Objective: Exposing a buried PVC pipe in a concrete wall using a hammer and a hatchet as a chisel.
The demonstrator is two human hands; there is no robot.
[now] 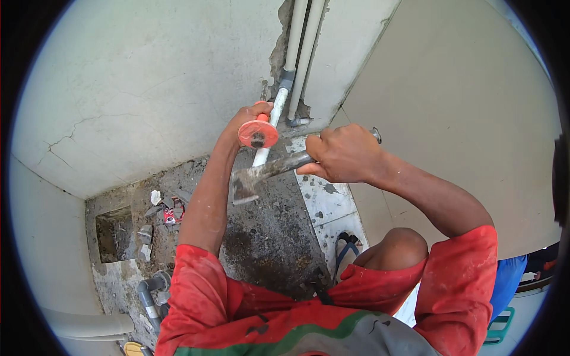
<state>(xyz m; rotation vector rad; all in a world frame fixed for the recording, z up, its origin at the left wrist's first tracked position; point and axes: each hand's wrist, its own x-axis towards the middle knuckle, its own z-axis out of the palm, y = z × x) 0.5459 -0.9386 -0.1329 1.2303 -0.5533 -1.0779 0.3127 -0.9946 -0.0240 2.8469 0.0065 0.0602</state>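
Observation:
My left hand [246, 121] grips a chisel [266, 127] with an orange grip and round guard, held beside a white vertical pipe [279, 98] in the chipped wall channel. The chisel's tip is hidden. My right hand [341, 151] is closed around the dark metal handle of a hammer [246, 185], whose worn head hangs left of that hand, below the guard. The white pipe runs behind the tools and joins a grey fitting [287, 80] above them. A second pipe [306, 59] ends in a grey elbow near the floor.
A square pit [110, 234], rubble [145, 234] and a red crushed can [171, 216] lie at the left. Grey bent pipework [148, 296] is at lower left. Cracked walls [119, 77] enclose the corner, with a beige tiled surface [451, 89] and a green plastic object [499, 326] at right.

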